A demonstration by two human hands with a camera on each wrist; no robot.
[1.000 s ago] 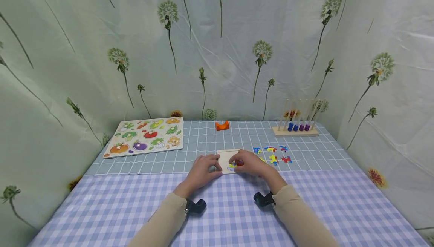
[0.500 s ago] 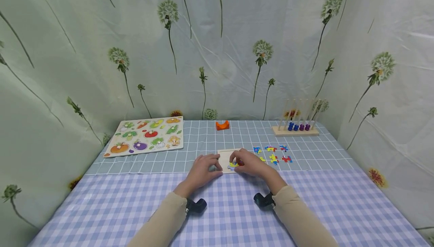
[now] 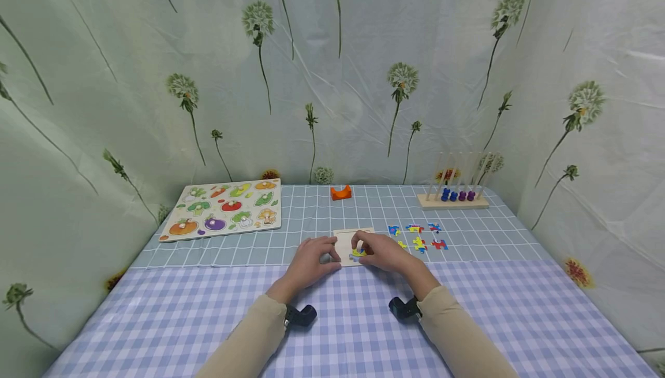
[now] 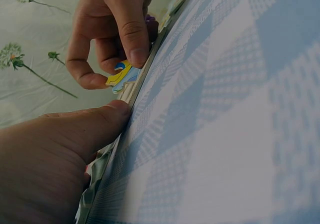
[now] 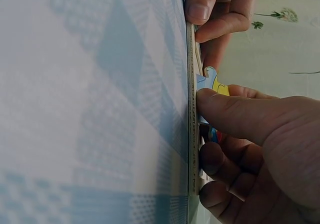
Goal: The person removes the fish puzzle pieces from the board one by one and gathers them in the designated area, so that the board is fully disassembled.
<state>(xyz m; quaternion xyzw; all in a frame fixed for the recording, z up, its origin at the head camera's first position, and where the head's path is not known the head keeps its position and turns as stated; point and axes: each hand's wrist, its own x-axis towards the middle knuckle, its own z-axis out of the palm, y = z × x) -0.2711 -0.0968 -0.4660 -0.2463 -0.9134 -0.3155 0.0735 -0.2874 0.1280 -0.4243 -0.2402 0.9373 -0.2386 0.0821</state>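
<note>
A small light wooden puzzle board (image 3: 343, 244) lies on the table in front of me. My left hand (image 3: 310, 255) holds its left side, with the thumb at the near corner in the head view. Over the board's near right part, my right hand (image 3: 385, 251) pinches a blue and yellow jigsaw piece (image 3: 357, 254) between thumb and fingers. The right wrist view shows this jigsaw piece (image 5: 214, 81) tilted up from the board, with the thumb on its near face. Another bit of red and blue shows under the right fingers, mostly hidden.
Several loose jigsaw pieces (image 3: 419, 244) lie right of the board. A vegetable peg puzzle (image 3: 249, 205) is at the back left, an orange arched block (image 3: 340, 193) at the back middle. A wooden peg stand (image 3: 452, 202) with blue and purple beads stands back right.
The right fingers have shifted slightly with the jigsaw piece, which has turned and shows more yellow, then tilted. The left hand and the board stay in place.
</note>
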